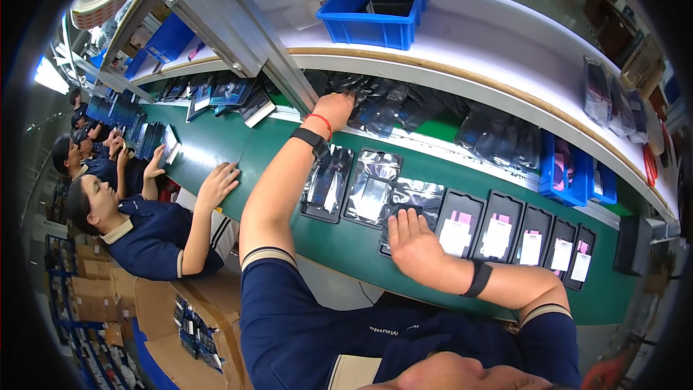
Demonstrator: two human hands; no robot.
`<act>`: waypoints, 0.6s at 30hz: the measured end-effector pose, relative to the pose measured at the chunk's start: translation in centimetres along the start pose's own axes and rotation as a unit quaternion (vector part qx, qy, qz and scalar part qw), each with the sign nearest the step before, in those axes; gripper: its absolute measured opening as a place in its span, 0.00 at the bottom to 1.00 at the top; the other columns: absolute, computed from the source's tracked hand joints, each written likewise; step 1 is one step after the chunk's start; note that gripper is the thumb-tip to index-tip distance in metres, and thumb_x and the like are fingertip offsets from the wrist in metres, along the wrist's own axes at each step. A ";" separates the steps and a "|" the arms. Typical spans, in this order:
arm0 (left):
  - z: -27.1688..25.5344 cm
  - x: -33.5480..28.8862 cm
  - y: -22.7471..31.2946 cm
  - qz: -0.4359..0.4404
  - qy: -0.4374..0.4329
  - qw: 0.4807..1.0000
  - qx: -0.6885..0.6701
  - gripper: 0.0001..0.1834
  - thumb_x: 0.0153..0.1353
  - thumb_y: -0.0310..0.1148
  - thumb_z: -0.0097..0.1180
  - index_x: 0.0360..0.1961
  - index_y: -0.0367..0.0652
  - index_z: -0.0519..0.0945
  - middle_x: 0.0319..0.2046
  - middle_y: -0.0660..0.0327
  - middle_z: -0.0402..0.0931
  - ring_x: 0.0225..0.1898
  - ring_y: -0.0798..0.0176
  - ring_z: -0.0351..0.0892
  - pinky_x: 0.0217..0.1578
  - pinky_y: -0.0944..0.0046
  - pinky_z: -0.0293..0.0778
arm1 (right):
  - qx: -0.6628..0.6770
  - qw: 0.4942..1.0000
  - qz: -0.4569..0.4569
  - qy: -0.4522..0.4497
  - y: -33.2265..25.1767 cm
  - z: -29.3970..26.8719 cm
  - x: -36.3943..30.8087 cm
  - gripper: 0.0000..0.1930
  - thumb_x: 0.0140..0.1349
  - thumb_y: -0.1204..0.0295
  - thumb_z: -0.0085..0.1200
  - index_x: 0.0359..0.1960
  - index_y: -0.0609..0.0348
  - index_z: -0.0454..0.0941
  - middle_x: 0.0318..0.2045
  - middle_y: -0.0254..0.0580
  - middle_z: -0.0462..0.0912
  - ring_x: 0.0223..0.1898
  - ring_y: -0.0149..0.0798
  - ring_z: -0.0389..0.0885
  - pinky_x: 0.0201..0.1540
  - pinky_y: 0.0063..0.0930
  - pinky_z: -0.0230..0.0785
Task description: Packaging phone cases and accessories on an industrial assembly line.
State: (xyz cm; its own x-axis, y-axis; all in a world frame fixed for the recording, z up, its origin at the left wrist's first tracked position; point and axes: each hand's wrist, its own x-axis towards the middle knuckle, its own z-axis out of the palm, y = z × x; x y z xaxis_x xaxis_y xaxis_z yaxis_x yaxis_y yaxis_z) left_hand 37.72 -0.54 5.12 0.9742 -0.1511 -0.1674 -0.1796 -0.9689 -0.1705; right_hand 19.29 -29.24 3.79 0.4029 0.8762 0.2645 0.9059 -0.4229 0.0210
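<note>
My left hand (335, 110) reaches to the back of the green table, its fingers curled on a shiny dark bag (355, 88) in the heap under the shelf; its fingertips are partly hidden. My right hand (416, 247) lies flat, fingers stretched out, on a shiny dark bag (422, 198) that covers a black tray. To its left, silvery bags (373, 186) with pale labels rest on trays. Rightward runs a row of black trays (498, 225) holding pink and white label cards.
A blue bin (372, 11) stands on the white shelf (491, 36) above the table. A metal post (238, 29) rises left of my left arm. Small blue bins (563, 173) sit at the right. A co-worker (144, 224) sits at the left, beside an open cardboard box (162, 310).
</note>
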 end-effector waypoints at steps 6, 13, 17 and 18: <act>0.8 -0.7 -0.2 -0.045 0.183 0.982 0.020 0.14 0.51 0.24 0.48 0.41 0.41 0.76 0.36 0.53 0.78 0.37 0.54 0.80 0.35 0.59 0.77 | -0.059 0.996 0.010 -0.063 -0.4 -0.1 -1.2 0.23 0.50 0.73 0.46 0.46 0.80 0.71 0.43 0.73 0.74 0.46 0.65 0.75 0.46 0.49 0.71; -1.5 -4.6 2.5 -0.035 0.474 0.869 -0.136 0.14 0.51 0.22 0.49 0.40 0.45 0.77 0.32 0.59 0.78 0.30 0.54 0.79 0.30 0.58 0.76 | 0.002 1.000 0.010 0.009 -1.0 -0.7 -1.1 0.24 0.50 0.72 0.46 0.47 0.79 0.70 0.44 0.70 0.75 0.45 0.62 0.76 0.46 0.48 0.71; -4.4 -9.9 5.5 -0.015 0.477 0.868 -0.137 0.15 0.50 0.21 0.50 0.40 0.45 0.77 0.28 0.59 0.77 0.27 0.54 0.77 0.26 0.60 0.74 | -0.094 0.992 -0.034 -0.079 -1.7 0.0 -1.5 0.25 0.50 0.71 0.46 0.49 0.77 0.70 0.46 0.71 0.73 0.48 0.64 0.74 0.46 0.47 0.71; -4.7 -11.0 6.4 0.001 0.482 0.866 -0.134 0.15 0.49 0.21 0.50 0.40 0.45 0.77 0.27 0.60 0.77 0.25 0.55 0.77 0.24 0.61 0.73 | -0.098 0.987 -0.026 -0.121 -1.5 -0.2 -1.5 0.26 0.51 0.71 0.46 0.51 0.76 0.68 0.48 0.72 0.71 0.51 0.64 0.70 0.48 0.47 0.70</act>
State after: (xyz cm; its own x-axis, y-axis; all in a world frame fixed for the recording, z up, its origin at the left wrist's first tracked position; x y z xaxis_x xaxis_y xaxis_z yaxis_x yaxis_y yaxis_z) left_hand 26.45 -6.02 10.41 0.6578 -0.1214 0.7434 -0.2689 -0.9597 0.0812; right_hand 17.28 -29.98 3.58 0.3974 0.9174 0.0200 0.8930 -0.3917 0.2217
